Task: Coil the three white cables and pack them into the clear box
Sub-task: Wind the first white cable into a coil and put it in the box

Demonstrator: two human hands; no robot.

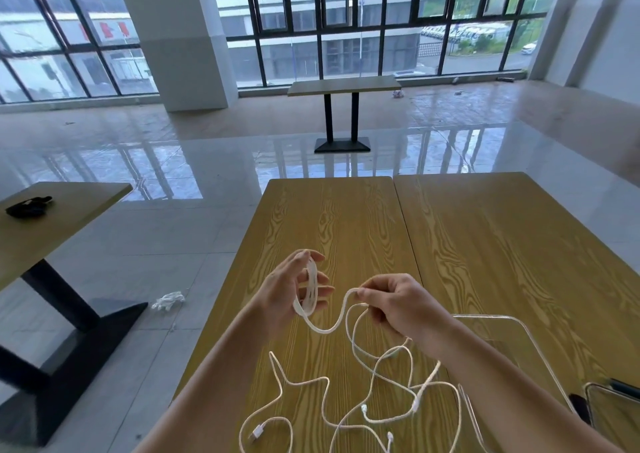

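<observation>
My left hand [294, 290] is raised over the wooden table [346, 217] with several loops of a white cable [311, 288] wound around its fingers. The free run of that cable sags and rises to my right hand [398, 305], which pinches it between thumb and fingers. Below both hands the other white cables [346, 404] lie loose and tangled on the tabletop, their plugs showing. The clear box [519, 345] stands at the right, partly hidden behind my right forearm.
A second clear piece, maybe the lid [613, 414], lies at the bottom right beside a dark object [578, 407]. A second tabletop [519, 231] joins on the right. A side table [52, 231] with a black item stands left; crumpled plastic [168, 301] lies on the floor.
</observation>
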